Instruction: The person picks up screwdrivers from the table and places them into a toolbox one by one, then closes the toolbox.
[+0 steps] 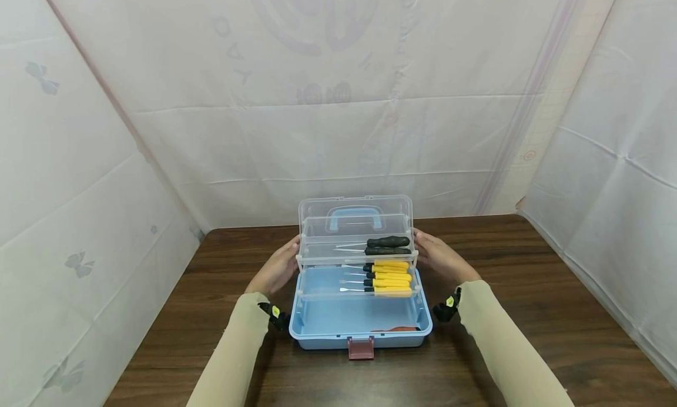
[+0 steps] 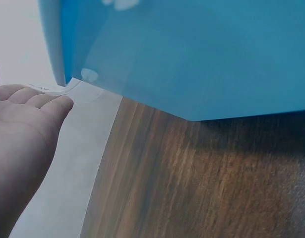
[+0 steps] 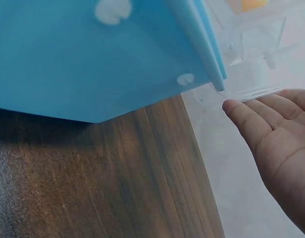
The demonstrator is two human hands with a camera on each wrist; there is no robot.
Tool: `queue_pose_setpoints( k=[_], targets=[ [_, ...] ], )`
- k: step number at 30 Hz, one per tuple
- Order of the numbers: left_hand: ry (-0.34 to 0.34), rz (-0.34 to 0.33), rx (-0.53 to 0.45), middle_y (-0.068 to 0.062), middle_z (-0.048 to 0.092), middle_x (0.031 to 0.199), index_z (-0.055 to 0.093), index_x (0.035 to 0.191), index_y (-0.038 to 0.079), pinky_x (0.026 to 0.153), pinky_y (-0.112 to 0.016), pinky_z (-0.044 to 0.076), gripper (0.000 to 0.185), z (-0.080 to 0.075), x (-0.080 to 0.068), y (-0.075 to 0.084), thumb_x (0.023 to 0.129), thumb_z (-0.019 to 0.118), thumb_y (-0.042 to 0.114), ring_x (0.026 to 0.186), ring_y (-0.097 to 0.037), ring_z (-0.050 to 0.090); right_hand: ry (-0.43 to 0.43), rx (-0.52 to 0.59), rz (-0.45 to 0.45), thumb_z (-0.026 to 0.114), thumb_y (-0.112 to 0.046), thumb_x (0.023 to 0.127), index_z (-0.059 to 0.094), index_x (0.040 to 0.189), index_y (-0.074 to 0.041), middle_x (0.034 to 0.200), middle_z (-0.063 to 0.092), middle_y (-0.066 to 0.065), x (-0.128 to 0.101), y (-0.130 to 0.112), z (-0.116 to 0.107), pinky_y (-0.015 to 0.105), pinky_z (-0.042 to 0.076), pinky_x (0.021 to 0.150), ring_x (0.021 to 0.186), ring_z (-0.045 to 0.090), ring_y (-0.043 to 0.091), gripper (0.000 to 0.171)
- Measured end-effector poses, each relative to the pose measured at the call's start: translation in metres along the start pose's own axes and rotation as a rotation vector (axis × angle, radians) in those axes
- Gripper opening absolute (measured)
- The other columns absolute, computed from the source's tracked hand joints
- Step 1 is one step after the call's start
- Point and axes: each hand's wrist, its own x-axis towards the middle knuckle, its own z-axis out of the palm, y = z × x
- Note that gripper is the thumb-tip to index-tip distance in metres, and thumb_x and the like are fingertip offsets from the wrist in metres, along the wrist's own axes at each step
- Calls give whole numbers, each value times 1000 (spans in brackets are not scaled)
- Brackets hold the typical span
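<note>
White-sheeted booth, dark wood table [image 1: 529, 313]. Open toolbox [image 1: 359, 322] sits centred in front of you, long axis left-right. Your left hand [image 1: 275, 270] and right hand [image 1: 441, 257], fingers straight, flank the clear tray [image 1: 357, 248], equally near.

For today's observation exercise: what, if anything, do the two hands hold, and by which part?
Nothing is gripped. The left hand and right hand lie open with straight fingers at the two ends of the clear tray of the blue toolbox.
</note>
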Motion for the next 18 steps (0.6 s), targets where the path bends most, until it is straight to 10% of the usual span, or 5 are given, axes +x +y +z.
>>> queue_pose_setpoints(
  k=[18],
  targets=[
    [-26,5,61,0,8,163,10,156,22,120,-50,5,53,-4,-1,4,106,25,34,151,-24,6,-39,45,-36,22,-39,106,9,156,-13,162,13,11,4,-6,-3,52,18,118,149,13,32,58]
  ],
)
